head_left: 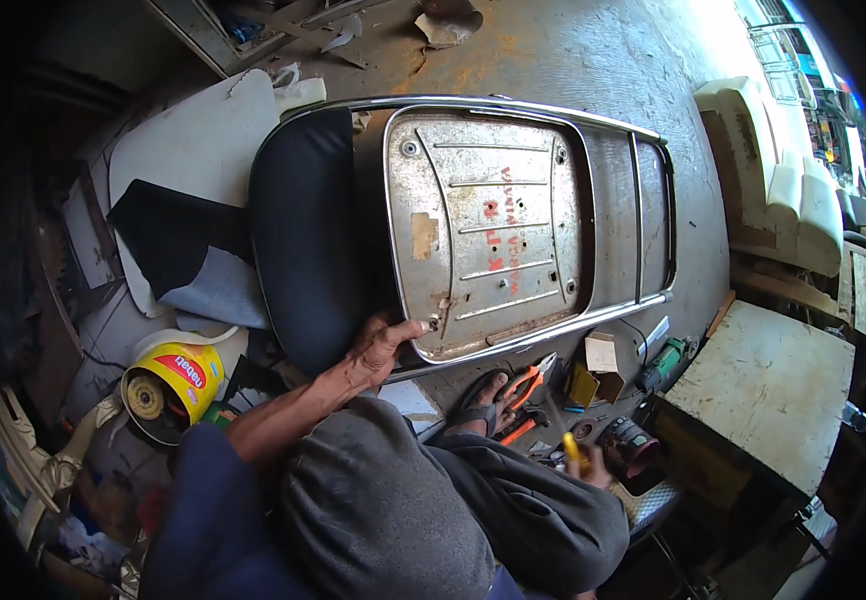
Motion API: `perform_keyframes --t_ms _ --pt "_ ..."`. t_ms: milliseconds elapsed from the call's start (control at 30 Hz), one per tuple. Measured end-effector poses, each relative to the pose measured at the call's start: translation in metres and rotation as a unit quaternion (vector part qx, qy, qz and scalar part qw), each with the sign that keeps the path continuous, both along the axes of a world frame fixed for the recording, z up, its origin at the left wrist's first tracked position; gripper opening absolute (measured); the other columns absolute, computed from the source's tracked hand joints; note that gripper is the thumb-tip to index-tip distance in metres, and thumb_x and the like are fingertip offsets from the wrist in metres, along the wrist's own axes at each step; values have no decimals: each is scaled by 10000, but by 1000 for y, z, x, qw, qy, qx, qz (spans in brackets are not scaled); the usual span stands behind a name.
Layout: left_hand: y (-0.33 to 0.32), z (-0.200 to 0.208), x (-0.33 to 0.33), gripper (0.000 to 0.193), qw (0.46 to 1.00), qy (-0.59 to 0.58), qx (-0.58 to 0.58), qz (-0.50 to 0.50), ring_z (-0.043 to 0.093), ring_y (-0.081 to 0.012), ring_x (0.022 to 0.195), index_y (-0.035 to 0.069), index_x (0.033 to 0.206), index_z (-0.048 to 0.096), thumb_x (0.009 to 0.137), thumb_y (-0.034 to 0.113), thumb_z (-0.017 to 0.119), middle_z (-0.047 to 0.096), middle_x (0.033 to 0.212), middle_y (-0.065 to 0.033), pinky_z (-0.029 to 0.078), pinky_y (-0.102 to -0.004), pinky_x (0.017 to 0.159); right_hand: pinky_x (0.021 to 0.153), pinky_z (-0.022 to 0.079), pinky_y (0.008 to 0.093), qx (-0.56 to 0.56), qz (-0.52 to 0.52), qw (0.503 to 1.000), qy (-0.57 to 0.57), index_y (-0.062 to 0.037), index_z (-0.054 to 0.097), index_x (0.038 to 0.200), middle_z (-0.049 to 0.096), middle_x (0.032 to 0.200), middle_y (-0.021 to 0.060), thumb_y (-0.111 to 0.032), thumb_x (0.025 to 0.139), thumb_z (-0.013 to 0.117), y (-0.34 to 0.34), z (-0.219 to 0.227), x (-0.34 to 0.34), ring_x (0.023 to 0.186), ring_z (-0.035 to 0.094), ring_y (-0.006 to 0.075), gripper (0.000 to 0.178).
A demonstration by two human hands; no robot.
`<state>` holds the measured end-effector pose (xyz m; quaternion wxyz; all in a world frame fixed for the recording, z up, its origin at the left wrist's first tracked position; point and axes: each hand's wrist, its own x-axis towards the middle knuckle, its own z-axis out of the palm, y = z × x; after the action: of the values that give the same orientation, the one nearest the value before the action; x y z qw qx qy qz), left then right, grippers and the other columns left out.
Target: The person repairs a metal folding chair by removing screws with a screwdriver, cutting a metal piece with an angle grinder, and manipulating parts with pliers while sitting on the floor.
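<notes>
Left hand (378, 350) presses seat base (483, 230) rim, fingers spread; right hand (593, 465) — seemingly — grips yellow-handled tool (571, 447).

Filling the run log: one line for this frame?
left hand: on upturned seat pan | right hand: holds yellow-handled tool | pliers: on floor

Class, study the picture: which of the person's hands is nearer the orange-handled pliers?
Right. The right hand is just below the orange-handled pliers; the left hand rests farther off on the upturned seat.

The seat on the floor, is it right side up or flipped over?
Flipped over. The seat shows its bare rusty metal base pan, and the left hand rests on its near edge.
</notes>
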<state>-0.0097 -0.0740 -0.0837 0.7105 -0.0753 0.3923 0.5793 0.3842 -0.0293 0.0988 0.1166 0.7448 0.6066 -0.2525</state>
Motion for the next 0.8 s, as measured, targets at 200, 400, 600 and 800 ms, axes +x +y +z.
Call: perform_keyframes --t_ms 200,400,600,800 --pt "-2 2 -4 617 998 -53 41 -12 555 -255 1257 -45 1385 525 906 260 765 618 1333 -146 395 -411 1121 653 554 365 41 375 919 116 -41 697 1113 673 838 123 -49 802 728 108 110 -165 737 682 292 312" --pt "-5 -9 -1 529 997 -60 49 -7 574 -210 1224 -23 1339 580 922 252 755 645 1303 -122 411 -382 1099 529 495 383 40 573 802 164 -11 672 1132 559 699 87 -37 771 769 109 86 -238 612 595 253 375" --pt "-5 -9 1 531 997 -26 68 -10 579 -193 1203 -17 1337 596 931 290 748 647 1306 -119 415 -345 1071 511 495 382 46 598 786 150 5 668 1110 567 704 91 -34 778 764 101 70 -250 604 598 253 348" --pt "-6 -14 0 532 998 -20 47 -33 565 -198 1228 -4 1350 587 922 266 752 646 1311 -95 386 -367 1102 523 507 377 37 603 784 139 6 668 1105 571 709 90 -44 775 774 104 73 -257 617 605 252 350"
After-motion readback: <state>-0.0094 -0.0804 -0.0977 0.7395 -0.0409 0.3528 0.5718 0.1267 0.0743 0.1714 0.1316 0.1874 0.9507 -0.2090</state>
